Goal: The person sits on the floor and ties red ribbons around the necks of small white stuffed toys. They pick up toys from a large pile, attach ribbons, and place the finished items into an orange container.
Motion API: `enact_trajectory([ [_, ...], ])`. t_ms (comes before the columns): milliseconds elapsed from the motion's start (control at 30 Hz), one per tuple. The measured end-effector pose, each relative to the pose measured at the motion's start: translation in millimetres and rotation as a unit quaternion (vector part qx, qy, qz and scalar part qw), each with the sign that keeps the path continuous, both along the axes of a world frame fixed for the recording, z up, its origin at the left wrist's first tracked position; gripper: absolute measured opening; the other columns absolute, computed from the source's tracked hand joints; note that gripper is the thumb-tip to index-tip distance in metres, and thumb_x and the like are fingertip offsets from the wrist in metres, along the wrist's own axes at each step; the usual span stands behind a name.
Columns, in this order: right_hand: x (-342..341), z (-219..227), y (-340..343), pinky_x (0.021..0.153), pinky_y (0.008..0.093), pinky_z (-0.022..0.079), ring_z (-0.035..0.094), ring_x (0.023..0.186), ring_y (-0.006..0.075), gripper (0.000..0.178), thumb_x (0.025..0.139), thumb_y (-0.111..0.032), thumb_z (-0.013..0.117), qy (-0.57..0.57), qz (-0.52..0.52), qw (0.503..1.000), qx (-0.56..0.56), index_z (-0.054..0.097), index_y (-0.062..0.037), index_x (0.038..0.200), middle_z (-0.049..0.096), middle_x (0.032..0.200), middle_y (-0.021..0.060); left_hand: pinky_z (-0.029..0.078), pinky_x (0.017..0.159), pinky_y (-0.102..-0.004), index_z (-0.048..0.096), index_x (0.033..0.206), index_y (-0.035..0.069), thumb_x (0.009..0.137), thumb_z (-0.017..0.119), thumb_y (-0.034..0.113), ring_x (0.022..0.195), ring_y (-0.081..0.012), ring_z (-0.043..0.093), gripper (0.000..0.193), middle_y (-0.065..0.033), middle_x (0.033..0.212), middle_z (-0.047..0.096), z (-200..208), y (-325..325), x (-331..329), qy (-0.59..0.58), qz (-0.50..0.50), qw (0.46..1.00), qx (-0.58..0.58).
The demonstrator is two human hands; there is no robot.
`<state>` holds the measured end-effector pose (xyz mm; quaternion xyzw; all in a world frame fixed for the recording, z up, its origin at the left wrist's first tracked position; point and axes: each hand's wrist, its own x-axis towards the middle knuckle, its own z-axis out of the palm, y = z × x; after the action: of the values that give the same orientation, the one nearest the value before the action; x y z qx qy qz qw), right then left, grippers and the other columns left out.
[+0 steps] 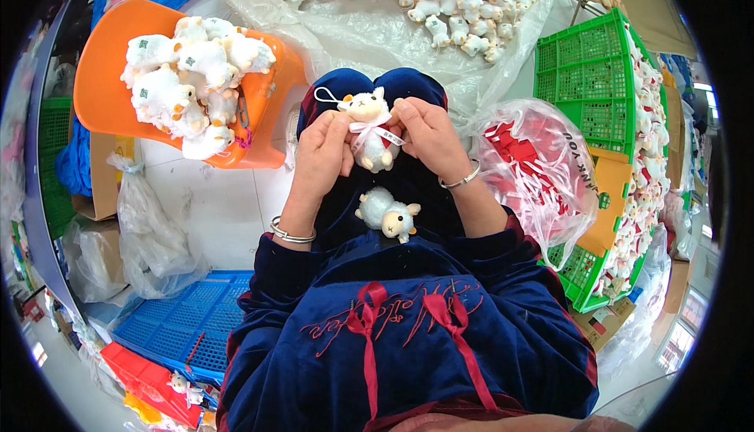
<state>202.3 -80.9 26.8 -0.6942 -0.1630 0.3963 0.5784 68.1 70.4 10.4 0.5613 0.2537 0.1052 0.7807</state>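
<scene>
In front of my knees I hold a small white plush sheep (pixel 375 157) upright, with a white hanging loop at its head. A pale pink ribbon bow (pixel 371 128) crosses its neck, and a bit of red shows beside it. My left hand (pixel 322 148) is closed, pinching at the toy's left side by the neck. Opposite it, my right hand (pixel 432 135) pinches at the right side; whether the fingertips grip ribbon or plush is hidden. A second plush sheep (pixel 382 210) without a bow lies on its side in my lap.
An orange chair (pixel 106 78) at left bears a pile of plush sheep. Many more lie on clear plastic sheeting (pixel 345 47) ahead. At right are a plastic bag (pixel 542 188) of red pieces and ribbons and a green crate (pixel 585 71). Blue crates (pixel 192 322) stand lower left.
</scene>
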Motion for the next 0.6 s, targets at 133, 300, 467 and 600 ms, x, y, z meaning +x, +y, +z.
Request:
enact_trajectory([
  [133, -2, 5, -11, 0.058, 0.026, 0.045, 0.054, 0.063, 0.0081, 0.036, 0.103, -0.031, 0.058, -0.047, -0.026, 0.999, 0.0, 0.067, 0.0027, 0.096, 0.065, 0.078, 0.004, 0.034, 0.043, -0.0199, 0.062, 0.094, 0.001, 0.109, 0.048, 0.029, 0.047, -0.0035, 0.045, 0.034, -0.0006, 0.071, 0.058, -2, 2, -2, 0.009, 0.01, 0.999, 0.029],
  [300, -21, 24, -15, 0.07, 0.0328, 0.054, 0.066, 0.074, 0.0222, 0.054, 0.081, -0.031, 0.084, -0.238, 0.071, 0.966, -0.074, 0.061, 0.002, 0.118, 0.067, 0.103, 0.0121, 0.037, 0.046, -0.0215, 0.061, 0.097, 0.002, 0.106, 0.054, 0.027, 0.051, -0.0038, 0.048, 0.028, -0.0005, 0.071, 0.058, 6, -2, -1, 0.073, -0.012, 0.993, 0.088],
  [467, -35, 18, -7, 0.081, 0.0394, 0.056, 0.072, 0.094, 0.0324, 0.064, 0.078, -0.028, 0.083, -0.287, 0.057, 0.953, -0.082, 0.052, 0.002, 0.126, 0.068, 0.108, 0.0194, 0.037, 0.047, -0.0205, 0.059, 0.105, 0.004, 0.107, 0.052, 0.027, 0.051, -0.0042, 0.049, 0.025, -0.0018, 0.077, 0.062, 5, -5, 1, 0.033, -0.061, 0.993, 0.099],
  [600, -13, 6, -26, 0.078, 0.0371, 0.057, 0.069, 0.087, 0.0257, 0.056, 0.082, -0.025, 0.078, -0.229, -0.058, 0.972, -0.017, 0.051, 0.0008, 0.124, 0.068, 0.1, 0.0143, 0.037, 0.048, -0.0177, 0.06, 0.11, 0.005, 0.109, 0.043, 0.028, 0.053, -0.0045, 0.052, 0.029, -0.004, 0.095, 0.067, 15, -3, 1, -0.014, -0.065, 0.997, 0.035],
])
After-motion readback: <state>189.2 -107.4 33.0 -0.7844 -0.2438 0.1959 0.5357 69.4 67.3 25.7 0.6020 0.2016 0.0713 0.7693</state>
